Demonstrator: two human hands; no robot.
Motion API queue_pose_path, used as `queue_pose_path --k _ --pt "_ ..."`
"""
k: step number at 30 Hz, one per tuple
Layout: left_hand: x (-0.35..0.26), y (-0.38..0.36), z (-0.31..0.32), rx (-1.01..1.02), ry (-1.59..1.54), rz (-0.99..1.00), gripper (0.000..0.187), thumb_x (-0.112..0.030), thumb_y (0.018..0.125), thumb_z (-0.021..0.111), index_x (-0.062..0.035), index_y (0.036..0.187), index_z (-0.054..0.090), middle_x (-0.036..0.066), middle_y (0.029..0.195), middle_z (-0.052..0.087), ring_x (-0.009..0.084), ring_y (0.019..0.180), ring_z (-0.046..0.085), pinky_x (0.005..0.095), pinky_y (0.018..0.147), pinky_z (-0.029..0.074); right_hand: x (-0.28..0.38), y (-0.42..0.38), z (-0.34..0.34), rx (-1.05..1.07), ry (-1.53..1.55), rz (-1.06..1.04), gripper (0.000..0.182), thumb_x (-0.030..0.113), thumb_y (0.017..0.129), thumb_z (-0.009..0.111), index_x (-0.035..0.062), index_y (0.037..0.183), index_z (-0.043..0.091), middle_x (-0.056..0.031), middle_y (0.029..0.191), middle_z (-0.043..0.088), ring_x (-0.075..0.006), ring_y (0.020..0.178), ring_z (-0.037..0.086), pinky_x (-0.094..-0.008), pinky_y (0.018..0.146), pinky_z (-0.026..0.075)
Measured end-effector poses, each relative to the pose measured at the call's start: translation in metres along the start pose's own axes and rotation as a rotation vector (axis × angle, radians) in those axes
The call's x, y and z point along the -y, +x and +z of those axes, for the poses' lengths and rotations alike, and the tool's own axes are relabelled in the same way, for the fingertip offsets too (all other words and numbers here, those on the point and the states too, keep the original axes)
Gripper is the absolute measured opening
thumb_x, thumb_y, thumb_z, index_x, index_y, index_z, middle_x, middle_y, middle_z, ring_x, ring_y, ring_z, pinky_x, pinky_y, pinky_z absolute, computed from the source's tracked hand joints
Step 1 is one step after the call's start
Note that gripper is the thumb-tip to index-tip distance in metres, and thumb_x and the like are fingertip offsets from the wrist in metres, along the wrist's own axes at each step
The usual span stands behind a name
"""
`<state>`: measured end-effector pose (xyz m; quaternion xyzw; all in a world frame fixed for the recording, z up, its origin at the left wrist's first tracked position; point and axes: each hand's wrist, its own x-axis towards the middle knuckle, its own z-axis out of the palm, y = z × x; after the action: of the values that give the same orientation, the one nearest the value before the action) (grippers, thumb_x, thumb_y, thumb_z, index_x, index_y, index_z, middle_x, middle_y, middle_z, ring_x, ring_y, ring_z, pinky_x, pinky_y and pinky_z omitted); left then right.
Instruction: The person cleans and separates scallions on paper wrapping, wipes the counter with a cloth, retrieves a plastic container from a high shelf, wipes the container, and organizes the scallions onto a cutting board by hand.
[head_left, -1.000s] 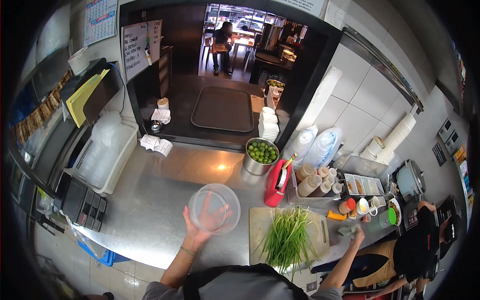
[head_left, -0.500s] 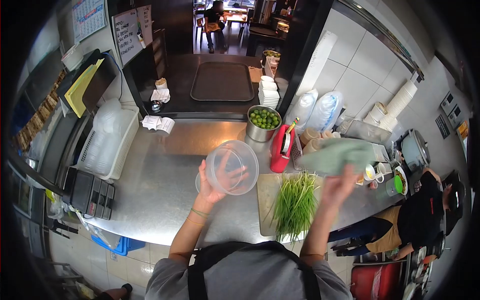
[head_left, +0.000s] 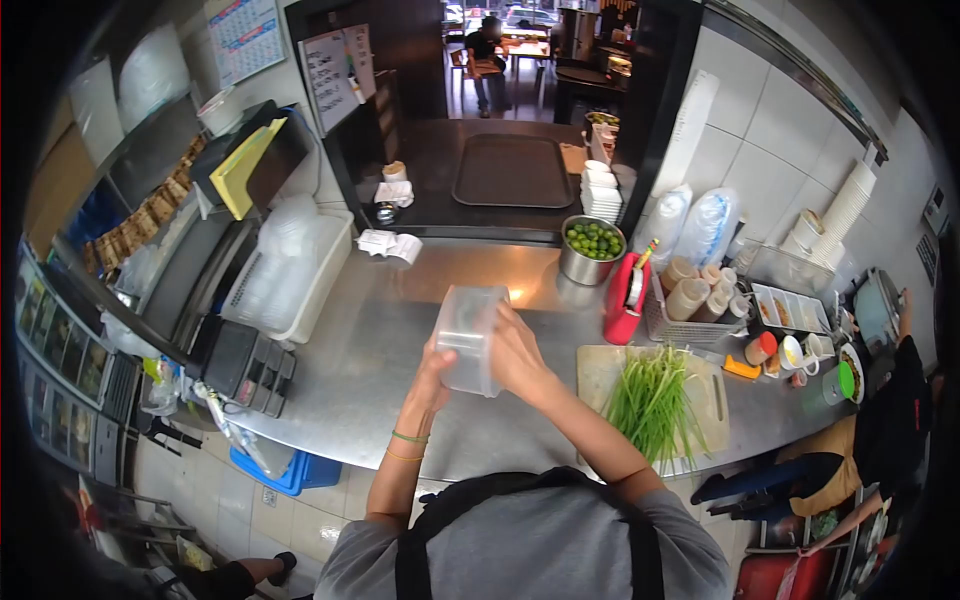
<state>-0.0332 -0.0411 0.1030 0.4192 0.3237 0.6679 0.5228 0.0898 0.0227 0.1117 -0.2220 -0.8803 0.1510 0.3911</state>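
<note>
A clear round plastic tub [head_left: 467, 340] is held tilted on its side over the steel counter. My left hand [head_left: 432, 372] grips its near left side, the thumb pressed on the wall. My right hand [head_left: 517, 350] is closed against the tub's right side, its fingertips partly hidden by the tub. To the right, a bunch of long green chives [head_left: 655, 405] lies on a pale cutting board [head_left: 715, 395], apart from both hands. Behind the board stands a red tape dispenser [head_left: 624, 305].
A steel pot [head_left: 585, 268] of green citrus fruit stands at the back. A bottle caddy [head_left: 685, 325] is at right, a white basket [head_left: 290, 320] of plastic containers at left. A dark tray [head_left: 513, 170] lies on the pass. A co-worker [head_left: 880, 420] stands at far right.
My right hand has come in from the right to the tub, and the green cloth it held is out of sight. The tub has been turned onto its side. The view has shifted left.
</note>
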Motion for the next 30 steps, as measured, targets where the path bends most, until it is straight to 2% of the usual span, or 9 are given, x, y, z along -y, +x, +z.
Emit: queue_pose_path --k 4,7,10,12,16,19,22,28,30 --pt "-0.015 0.0 -0.035 0.081 0.105 0.08 0.104 -0.049 0.061 0.067 -0.004 0.141 0.018 0.014 0.134 0.039 0.0241 0.122 0.041 0.0343 0.1 0.034 0.016 -0.001 0.025 0.26 0.252 0.062 0.026 0.004 0.072 0.059 0.0004 0.098 0.058 -0.0161 0.103 0.059 -0.0349 0.091 0.058 -0.0413 0.075 0.047" --pt "0.004 -0.007 -0.071 0.052 -0.185 0.01 0.101 -0.052 0.062 0.064 -0.004 0.14 0.021 0.015 0.132 0.04 0.0265 0.121 0.041 0.0366 0.097 0.038 0.013 -0.007 0.046 0.472 0.995 0.447 0.025 0.012 0.078 0.057 0.0017 0.101 0.058 -0.0121 0.102 0.061 -0.0283 0.086 0.061 -0.04 0.073 0.048" --pt "0.013 -0.018 -0.089 -0.106 -0.441 -0.009 0.099 -0.059 0.065 0.06 -0.0063 0.14 0.022 0.018 0.131 0.04 0.0312 0.118 0.044 0.0419 0.094 0.042 0.022 -0.002 0.032 0.034 2.078 0.84 0.02 0.008 0.081 0.053 0.0015 0.1 0.059 -0.0077 0.095 0.062 -0.0158 0.082 0.062 -0.0301 0.075 0.051" --pt "-0.001 -0.027 -0.086 -0.04 -0.475 0.031 0.098 -0.061 0.066 0.056 -0.0093 0.14 0.019 0.02 0.135 0.033 0.0343 0.122 0.039 0.0454 0.097 0.04 0.027 0.007 0.006 -0.22 2.035 0.716 0.022 0.008 0.081 0.054 -0.0012 0.102 0.057 -0.0095 0.092 0.063 -0.0169 0.077 0.063 -0.0315 0.074 0.053" --pt "-0.014 -0.034 -0.1 0.151 -0.509 -0.046 0.097 -0.064 0.067 0.054 -0.012 0.141 0.018 0.019 0.137 0.032 0.0332 0.123 0.038 0.0484 0.098 0.038 0.038 0.016 -0.021 -0.275 1.21 0.52 0.024 0.009 0.08 0.06 -0.0016 0.101 0.056 -0.0102 0.108 0.057 -0.0234 0.093 0.059 -0.0354 0.08 0.049" --pt "-0.007 -0.03 -0.081 -0.122 -0.487 -0.037 0.099 -0.065 0.066 0.054 -0.0141 0.142 0.016 0.017 0.136 0.034 0.0291 0.122 0.04 0.0466 0.096 0.04 0.046 0.023 0.015 -0.164 0.439 -0.122 0.03 0.007 0.075 0.063 -0.0003 0.103 0.055 -0.0128 0.115 0.052 -0.0305 0.102 0.055 -0.0389 0.084 0.046" --pt "0.003 -0.038 -0.072 -0.157 -0.304 -0.168 0.097 -0.064 0.068 0.053 -0.0135 0.142 0.014 0.016 0.135 0.035 0.0285 0.122 0.04 0.045 0.094 0.041 0.041 0.027 0.044 -0.044 0.222 -0.063 0.037 0.007 0.07 0.065 0.0004 0.104 0.054 -0.0157 0.113 0.051 -0.035 0.101 0.052 -0.0413 0.084 0.043" --pt "-0.02 -0.022 -0.062 0.066 0.076 0.074 0.082 -0.057 0.073 0.052 -0.0073 0.135 0.031 0.014 0.128 0.044 0.025 0.111 0.049 0.0379 0.086 0.047 0.026 0.007 0.046 0.418 0.434 0.156 0.034 0.004 0.072 0.059 -0.0028 0.104 0.053 -0.0186 0.111 0.052 -0.0347 0.102 0.052 -0.0399 0.085 0.043" --pt "-0.009 -0.019 -0.074 0.043 -0.285 -0.122 0.078 -0.057 0.075 0.051 -0.0055 0.131 0.035 0.014 0.123 0.048 0.0252 0.107 0.052 0.0376 0.084 0.048 0.028 0.005 0.045 0.441 0.616 0.151 0.032 0.004 0.073 0.058 -0.0039 0.105 0.054 -0.0201 0.113 0.052 -0.0352 0.105 0.051 -0.0392 0.087 0.043"
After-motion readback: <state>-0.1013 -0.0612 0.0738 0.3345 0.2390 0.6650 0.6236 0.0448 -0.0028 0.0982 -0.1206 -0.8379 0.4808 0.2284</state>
